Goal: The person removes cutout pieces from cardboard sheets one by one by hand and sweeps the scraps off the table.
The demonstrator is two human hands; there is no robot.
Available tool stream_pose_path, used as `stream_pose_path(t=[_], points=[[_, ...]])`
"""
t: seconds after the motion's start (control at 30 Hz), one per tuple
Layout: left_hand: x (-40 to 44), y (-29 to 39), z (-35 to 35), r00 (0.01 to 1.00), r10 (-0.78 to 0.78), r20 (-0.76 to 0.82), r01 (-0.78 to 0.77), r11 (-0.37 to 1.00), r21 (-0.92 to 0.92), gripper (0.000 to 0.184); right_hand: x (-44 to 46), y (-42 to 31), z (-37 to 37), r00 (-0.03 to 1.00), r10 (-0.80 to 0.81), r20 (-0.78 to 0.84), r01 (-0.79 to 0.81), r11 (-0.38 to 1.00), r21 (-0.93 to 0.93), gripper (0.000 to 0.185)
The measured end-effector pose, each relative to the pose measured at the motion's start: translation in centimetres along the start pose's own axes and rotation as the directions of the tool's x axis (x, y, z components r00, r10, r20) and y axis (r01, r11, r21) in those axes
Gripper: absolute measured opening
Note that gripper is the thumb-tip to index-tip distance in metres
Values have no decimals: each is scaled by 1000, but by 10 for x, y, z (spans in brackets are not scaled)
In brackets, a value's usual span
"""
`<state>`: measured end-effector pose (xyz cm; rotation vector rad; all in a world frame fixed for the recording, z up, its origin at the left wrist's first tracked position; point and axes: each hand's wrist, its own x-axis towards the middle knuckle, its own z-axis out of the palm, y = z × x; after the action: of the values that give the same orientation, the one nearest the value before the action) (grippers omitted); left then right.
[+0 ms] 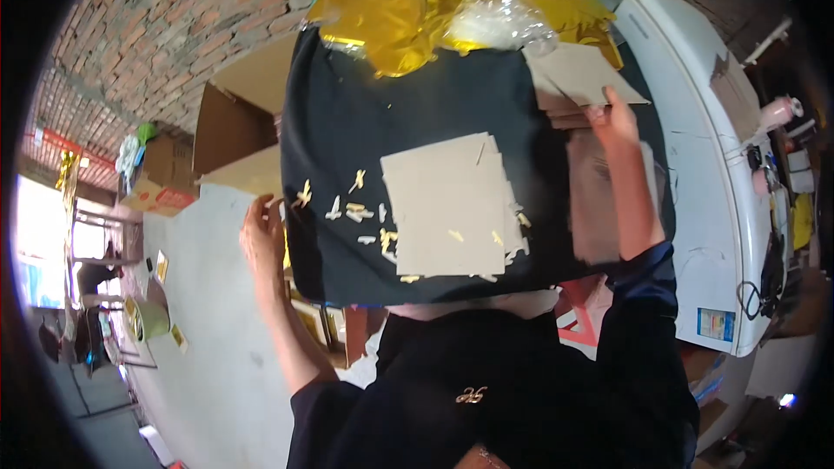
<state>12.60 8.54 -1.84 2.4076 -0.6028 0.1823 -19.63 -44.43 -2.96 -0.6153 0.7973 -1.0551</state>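
Note:
My right hand [615, 122] is closed on the near edge of a grey cardboard sheet [573, 74], at the top of a pile at the back right of the black-covered table [347, 113]. My left hand [263, 230] is off the table's left edge, near an open cardboard box, its fingers loosely curled and apart, holding nothing visible. Between the hands lies a stack of grey cardboard sheets [447, 204], slightly uneven. Small pale and yellow strips [356, 208] are scattered to its left and around its edges. A flat, clear plastic-like stack [595, 200] lies under my right forearm.
Gold foil [373, 26] and a clear plastic bag [502, 17] lie at the table's back edge. An open cardboard box [230, 126] stands at the left. A white appliance [695, 165] stands close along the right side. Behind is a brick wall [156, 17].

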Motion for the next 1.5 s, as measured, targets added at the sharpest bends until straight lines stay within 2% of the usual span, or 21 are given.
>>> stream_pose_path(t=[0.03, 0.1, 0.13, 0.2, 0.23, 0.27, 0.3, 0.33, 0.4, 0.47, 0.5, 0.53, 0.6, 0.73, 0.87, 1.0, 1.1, 1.2, 1.3, 1.4, 1.5], points=[[-3, 5, -3, 1000, -1, -19, 1, 1000, -6, 26, 31, 3, -16, 999, 49, -20, -51, 992, -115, 41], [-6, 6, -4, 999, -21, -27, 20, 1000, -23, 30, 17, -1, -8, 997, 77, -6, -77, 991, -111, 34], [-10, 7, -4, 998, 5, -65, -4, 1000, 16, 28, 4, -1, -9, 1000, 27, -14, -29, 983, -179, 31], [-16, 9, -5, 993, 89, -78, -88, 996, 17, 25, -18, 5, -33, 943, -179, 281, 304, 806, -507, 31], [-20, 15, -4, 994, 86, -67, -88, 996, -16, 20, -51, 2, -19, 952, -175, 250, 270, 865, -424, 32], [-28, 43, -10, 999, 37, -31, -42, 988, -151, 17, -86, 3, -4, 962, -166, 216, 233, 913, -336, 32], [-33, 45, -1, 995, 98, -15, -99, 979, -178, 15, -116, 10, 2, 943, -135, 305, 265, 858, -440, 34], [-38, 47, 8, 988, 158, 0, -154, 966, -207, 14, -144, 18, 6, 917, -90, 388, 303, 790, -532, 36], [-50, 77, 17, 971, 209, 114, -168, 940, -297, 13, -188, 30, 10, 869, 162, 468, 271, 635, -723, 28], [-59, 99, 29, 943, 269, 196, -187, 915, -358, 13, -196, 59, -5, 767, 106, 633, 568, 347, -746, 25], [-60, 104, 35, 909, 331, 255, -242, 914, -325, 19, -202, 67, -5, 791, 133, 597, 541, 303, -785, 27], [-61, 113, 37, 901, 272, 339, -179, 943, -282, 22, -206, 73, -3, 762, 92, 640, 622, 167, -765, 29], [-63, 118, 48, 883, 308, 354, -262, 949, -175, 27, -206, 83, 1, 630, -28, 776, 771, -93, -630, 34], [-69, 130, 54, 886, 249, 392, -208, 968, -144, 32, -215, 97, 11, 592, -57, 804, 794, -127, -594, 39], [-73, 126, 60, 902, 211, 376, -130, 964, -231, 35, -219, 102, 19, 540, -97, 836, 819, -167, -549, 41], [-71, 124, 57, 890, 126, 439, 3, 960, -280, 38, -223, 107, 24, 524, -109, 845, 820, -202, -535, 43], [-69, 124, 57, 877, 73, 474, 86, 949, -304, 40, -216, 116, 22, 577, -204, 791, 798, -65, -599, 43], [-68, 122, 59, 859, 35, 510, 161, 929, -334, 43, -206, 118, 18, 538, -194, 820, 820, -104, -563, 42], [-67, 119, 62, 835, 22, 550, 232, 892, -388, 44, -205, 118, 22, 632, -162, 758, 758, -75, -648, 39], [-64, 113, 67, 798, 21, 602, 331, 820, -467, 42, -201, 118, 20, 701, -150, 698, 713, 104, -694, 38], [-63, 116, 63, 767, 21, 641, 416, 745, -521, 36, -199, 116, 19, 703, -146, 696, 711, 137, -690, 34]])
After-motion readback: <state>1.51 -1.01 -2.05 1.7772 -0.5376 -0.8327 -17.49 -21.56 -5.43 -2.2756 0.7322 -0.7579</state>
